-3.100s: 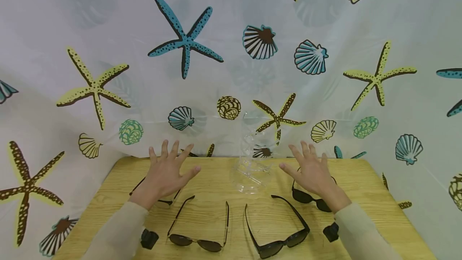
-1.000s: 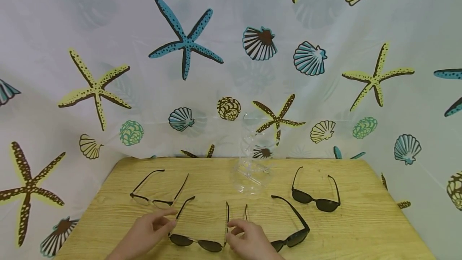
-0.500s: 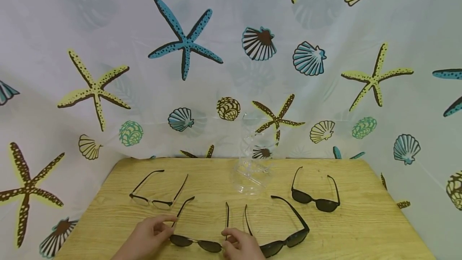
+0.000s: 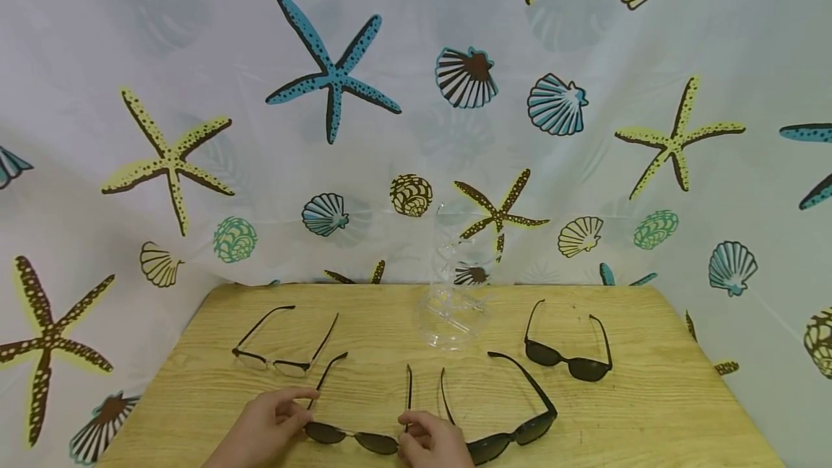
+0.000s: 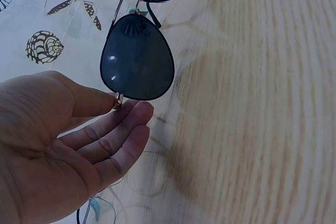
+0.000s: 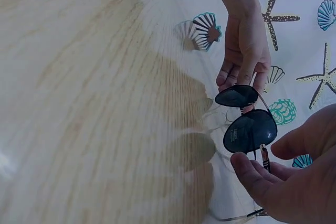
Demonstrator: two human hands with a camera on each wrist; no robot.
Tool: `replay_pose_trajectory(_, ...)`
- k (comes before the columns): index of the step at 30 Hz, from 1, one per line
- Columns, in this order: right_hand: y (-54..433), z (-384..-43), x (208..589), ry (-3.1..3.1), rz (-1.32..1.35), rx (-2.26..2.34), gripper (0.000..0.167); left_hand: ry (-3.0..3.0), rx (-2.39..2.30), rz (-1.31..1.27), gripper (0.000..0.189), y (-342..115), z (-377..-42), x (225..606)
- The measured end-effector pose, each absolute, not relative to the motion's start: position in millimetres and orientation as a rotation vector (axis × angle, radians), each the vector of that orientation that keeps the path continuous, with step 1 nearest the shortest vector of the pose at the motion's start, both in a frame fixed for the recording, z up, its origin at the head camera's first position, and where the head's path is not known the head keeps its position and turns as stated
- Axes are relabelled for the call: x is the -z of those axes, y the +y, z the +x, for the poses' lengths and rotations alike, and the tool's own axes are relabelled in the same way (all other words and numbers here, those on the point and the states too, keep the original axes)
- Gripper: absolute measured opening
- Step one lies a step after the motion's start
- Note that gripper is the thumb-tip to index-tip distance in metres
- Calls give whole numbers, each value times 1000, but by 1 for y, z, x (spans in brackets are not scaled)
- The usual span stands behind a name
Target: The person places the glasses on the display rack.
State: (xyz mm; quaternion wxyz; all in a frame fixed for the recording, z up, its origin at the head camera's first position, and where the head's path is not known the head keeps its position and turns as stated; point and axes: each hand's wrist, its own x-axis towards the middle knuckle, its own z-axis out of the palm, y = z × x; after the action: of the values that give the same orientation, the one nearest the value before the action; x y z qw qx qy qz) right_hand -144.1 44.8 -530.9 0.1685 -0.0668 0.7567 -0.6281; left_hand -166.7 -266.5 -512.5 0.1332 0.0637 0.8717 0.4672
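Aviator sunglasses with dark lenses and a thin metal frame are at the table's front, temples unfolded and pointing away. My left hand pinches the hinge at their left end; in the left wrist view its thumb is against the metal corner beside the lens. At the other end my right hand pinches the right hinge and temple. The right wrist view shows both hands on the frame, with the near lens beside the right fingers. My right hand overlaps the edge of black thick-framed sunglasses in the head view.
Half-rim clear glasses lie at the back left, another black pair of sunglasses at the back right. A transparent stand rises at the back middle of the wooden table. A sea-patterned curtain encloses the back and sides.
Both hands, earlier spread over the back of the table, have come down to the front and taken hold of the aviator sunglasses' two hinges. The other glasses have stayed put.
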Motion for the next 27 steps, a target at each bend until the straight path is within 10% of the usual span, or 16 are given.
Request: replay_pose_trajectory(27, 77, -160, 492, 2233, -273, 1895, 24, 2670, -1385, 489, 32, -231, -208, 485)
